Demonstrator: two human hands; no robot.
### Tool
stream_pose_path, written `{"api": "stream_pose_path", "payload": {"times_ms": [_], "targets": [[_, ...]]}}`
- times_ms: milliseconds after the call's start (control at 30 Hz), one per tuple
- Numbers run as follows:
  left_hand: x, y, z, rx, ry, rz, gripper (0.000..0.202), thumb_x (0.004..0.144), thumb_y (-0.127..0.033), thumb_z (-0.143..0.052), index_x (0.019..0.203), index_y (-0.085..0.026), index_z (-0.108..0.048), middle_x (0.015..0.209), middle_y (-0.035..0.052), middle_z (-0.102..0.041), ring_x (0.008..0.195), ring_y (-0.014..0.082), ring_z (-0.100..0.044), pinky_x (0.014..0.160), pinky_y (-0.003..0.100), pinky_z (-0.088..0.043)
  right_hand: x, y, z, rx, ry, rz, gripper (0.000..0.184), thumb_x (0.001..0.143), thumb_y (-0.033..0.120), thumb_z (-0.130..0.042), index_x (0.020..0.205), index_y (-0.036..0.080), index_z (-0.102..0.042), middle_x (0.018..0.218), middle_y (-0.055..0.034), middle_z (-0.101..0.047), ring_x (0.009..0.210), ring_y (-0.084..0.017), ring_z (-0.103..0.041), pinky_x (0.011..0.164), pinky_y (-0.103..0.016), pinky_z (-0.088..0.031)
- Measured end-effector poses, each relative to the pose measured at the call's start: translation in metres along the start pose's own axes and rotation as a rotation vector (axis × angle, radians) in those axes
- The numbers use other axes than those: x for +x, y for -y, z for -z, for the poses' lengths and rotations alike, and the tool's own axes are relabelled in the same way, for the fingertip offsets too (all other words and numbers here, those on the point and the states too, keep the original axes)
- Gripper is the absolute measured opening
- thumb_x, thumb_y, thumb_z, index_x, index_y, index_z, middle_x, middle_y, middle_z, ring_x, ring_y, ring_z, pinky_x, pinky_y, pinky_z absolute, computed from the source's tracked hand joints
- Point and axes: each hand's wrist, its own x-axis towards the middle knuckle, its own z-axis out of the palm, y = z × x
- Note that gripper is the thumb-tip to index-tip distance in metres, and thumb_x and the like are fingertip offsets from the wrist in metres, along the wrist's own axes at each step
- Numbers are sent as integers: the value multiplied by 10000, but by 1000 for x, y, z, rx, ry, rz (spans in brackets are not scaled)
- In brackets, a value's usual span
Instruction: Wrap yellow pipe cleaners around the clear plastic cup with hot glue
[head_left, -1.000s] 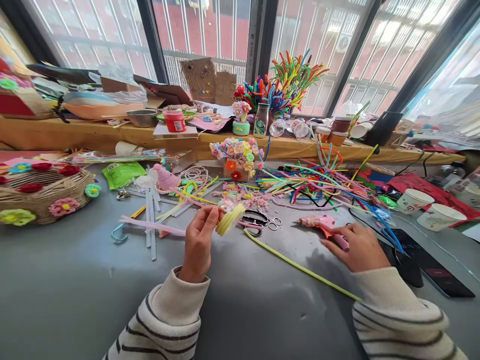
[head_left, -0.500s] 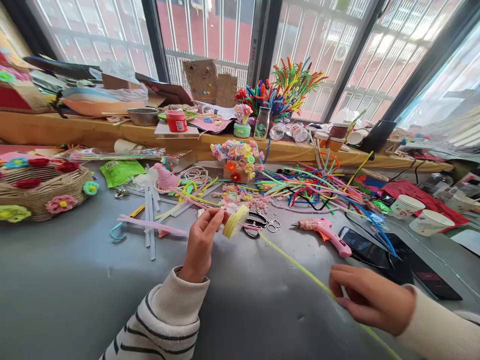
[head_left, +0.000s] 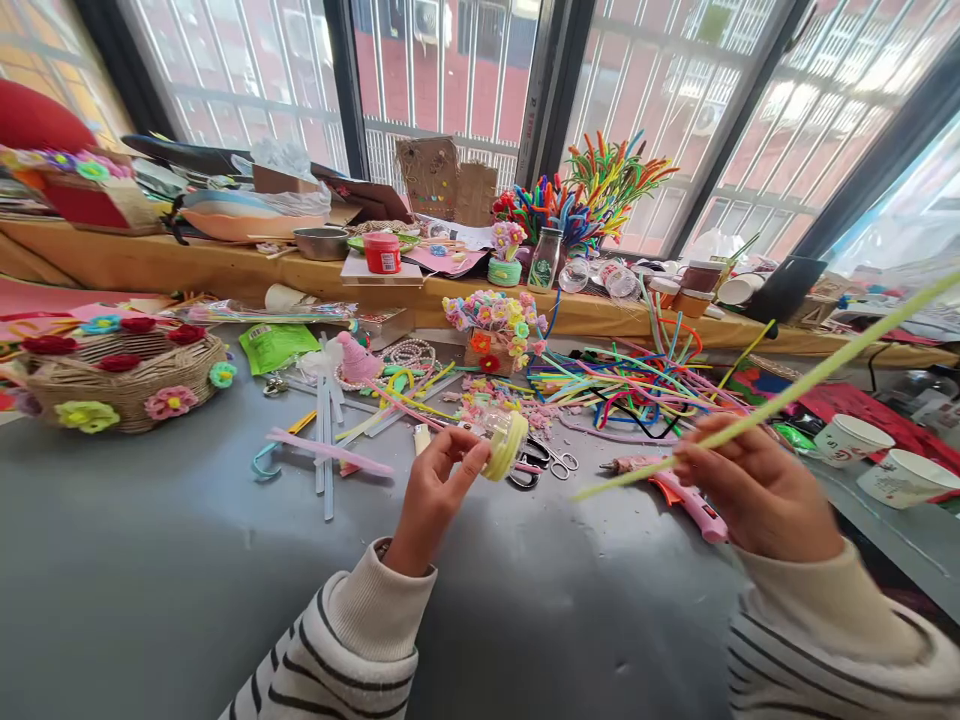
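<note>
My left hand (head_left: pixel 437 490) pinches a small clear cup wrapped in yellow-green pipe cleaner (head_left: pixel 504 440) above the grey table (head_left: pixel 150 560). My right hand (head_left: pixel 754 490) is closed on a long yellow-green pipe cleaner (head_left: pixel 795 388). That pipe cleaner slants up to the right, and its near tip points toward the cup without touching it. A pink glue gun (head_left: pixel 675 485) lies on the table just behind my right hand. Black scissors (head_left: pixel 544 462) lie behind the cup.
A heap of coloured pipe cleaners (head_left: pixel 630 380) covers the table's middle right. A woven basket with felt flowers (head_left: pixel 124 380) stands at left. Glue sticks (head_left: pixel 324 440) lie left of centre. Two paper cups (head_left: pixel 877 460) sit at right. A cluttered wooden ledge (head_left: pixel 225 270) runs under the windows.
My right hand left the glue gun, took hold of the long yellow-green pipe cleaner lying on the table and lifted it, free end swinging up to the right. The left hand kept the cup.
</note>
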Motion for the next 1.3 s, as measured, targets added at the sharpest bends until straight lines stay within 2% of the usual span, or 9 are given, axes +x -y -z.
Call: {"api": "stream_pose_path", "payload": {"times_ms": [67,133,233,433,600,867,1000,1133,1300], "targets": [[-3,0,-2,31,19,-16,171,708,-318,-601,664,-167,-531,648,-16,-504,626,110,-453,613,237,-368,15,-9,-23,142,19,-13,267,556,250,-742,799,226,-635,634,52,-654,518,-51,-600,508,-121,-506],[-5,0,-4,49,22,-24,165,711,-312,-595,666,-171,-522,648,-22,-484,627,107,-436,612,235,-356,26,-17,-40,257,36,2,239,489,268,-775,676,190,-649,576,47,-652,474,-43,-592,463,-96,-495],[-6,-1,-6,68,42,-6,163,717,-316,-582,677,-174,-511,646,-29,-468,613,100,-421,599,232,-343,33,-25,-52,359,2,5,260,439,295,-792,614,178,-640,531,46,-648,433,-48,-588,398,-81,-475],[-4,-3,-4,131,168,73,194,733,-359,-551,728,-169,-513,671,-23,-468,612,98,-416,571,233,-323,29,-38,-43,411,-95,-111,327,372,301,-811,605,180,-617,562,23,-683,466,-105,-636,366,-100,-487],[-2,-1,-1,186,246,70,200,763,-361,-517,724,-174,-456,682,-25,-434,616,97,-399,576,236,-323,27,-43,-34,440,-88,-104,276,437,228,-802,651,190,-633,577,41,-681,551,-94,-656,456,-87,-514],[0,1,-2,245,284,29,190,792,-363,-473,751,-180,-440,700,-25,-414,636,102,-389,594,238,-331,27,-47,-34,402,50,-26,220,533,294,-760,683,164,-664,631,26,-682,488,-57,-613,308,-62,-398],[-1,0,-2,265,291,61,206,789,-379,-469,775,-173,-467,713,-18,-433,657,109,-411,601,238,-340,22,-49,-36,351,158,-25,165,644,325,-688,712,187,-629,749,-29,-713,604,-124,-668,404,-113,-490],[-1,0,-1,254,301,95,236,783,-400,-457,787,-167,-497,714,-11,-465,660,115,-432,597,239,-348,18,-49,-37,319,121,-38,154,651,225,-693,783,200,-619,769,2,-711,698,-112,-670,520,-116,-529],[0,-2,-1,219,334,113,247,764,-412,-479,782,-168,-510,717,-4,-483,663,121,-450,606,246,-364,22,-50,-34,308,89,-30,168,596,227,-728,727,204,-626,721,17,-714,612,-96,-665,455,-93,-507]]}}
